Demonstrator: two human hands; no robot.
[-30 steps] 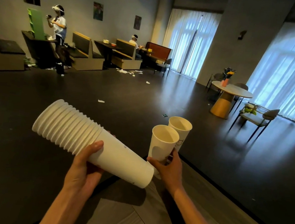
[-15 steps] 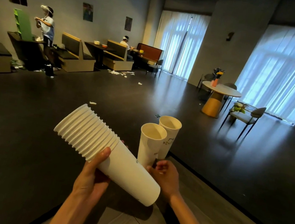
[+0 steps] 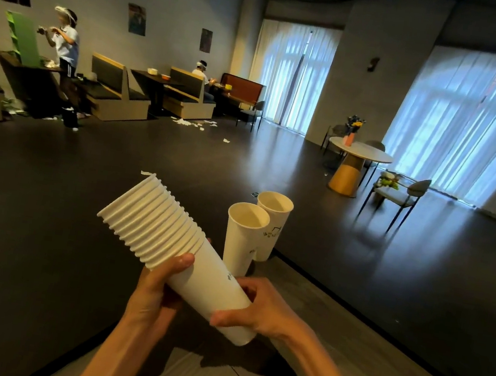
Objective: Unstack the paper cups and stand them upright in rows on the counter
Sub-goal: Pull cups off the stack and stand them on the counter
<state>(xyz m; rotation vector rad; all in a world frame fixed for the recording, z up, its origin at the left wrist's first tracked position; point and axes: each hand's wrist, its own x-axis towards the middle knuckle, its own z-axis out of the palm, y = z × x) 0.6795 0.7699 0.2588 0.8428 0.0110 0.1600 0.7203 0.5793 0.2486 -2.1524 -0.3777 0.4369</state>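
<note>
A dim café room stretches behind a grey wood-grain counter (image 3: pixel 330 342), where two paper cups (image 3: pixel 244 238) stand upright, touching, near its far edge. The left hand (image 3: pixel 155 296) wraps the stack of cups (image 3: pixel 173 254) just below the rims; the right hand (image 3: pixel 261 314) curls its fingers round the outermost cup's base. I'd hold the stack firm and pull straight along its axis, without squeezing. That axis tilts: rims up-left, base down-right.
</note>
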